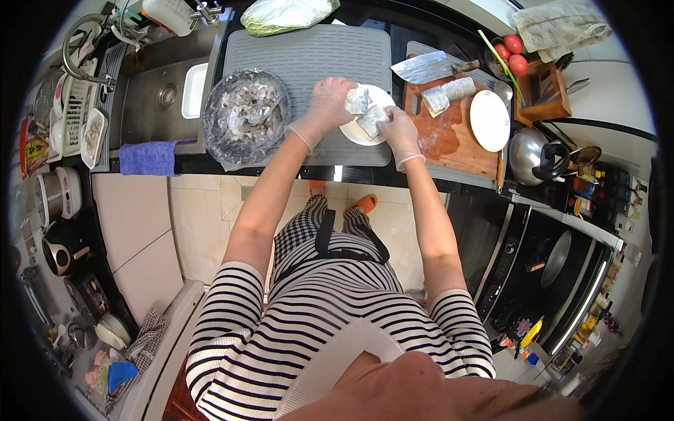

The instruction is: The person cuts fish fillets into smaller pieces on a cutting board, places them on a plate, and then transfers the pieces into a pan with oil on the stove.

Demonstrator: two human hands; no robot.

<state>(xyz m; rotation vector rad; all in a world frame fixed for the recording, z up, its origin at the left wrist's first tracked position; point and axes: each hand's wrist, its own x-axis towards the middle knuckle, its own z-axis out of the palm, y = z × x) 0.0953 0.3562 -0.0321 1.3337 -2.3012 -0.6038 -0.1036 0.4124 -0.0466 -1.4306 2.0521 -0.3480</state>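
Note:
Both my hands wear clear thin gloves and meet over a small white plate (pixel 358 139) on the grey ribbed mat. My left hand (pixel 325 105) has its fingertips on a silvery fish piece (pixel 357 100) at the plate's far left. Pinched by my right hand (pixel 402 133) is another silvery fish piece (pixel 371 123), over the plate's middle. More cut fish pieces (pixel 458 88) lie on the wet wooden cutting board (pixel 463 144) to the right. A cleaver (pixel 425 68) rests past the board's far edge. To the left stands a bowl lined with clear plastic (pixel 246 116), holding scraps.
A white oval dish (pixel 489 121) sits on the board's right side, beside a metal kettle (pixel 531 156). Wrapped cabbage (pixel 289 15) lies at the back. The sink (pixel 151 119) is at left, with a blue cloth (pixel 147 158) over its front edge. Tomatoes (pixel 517 64) stand far right.

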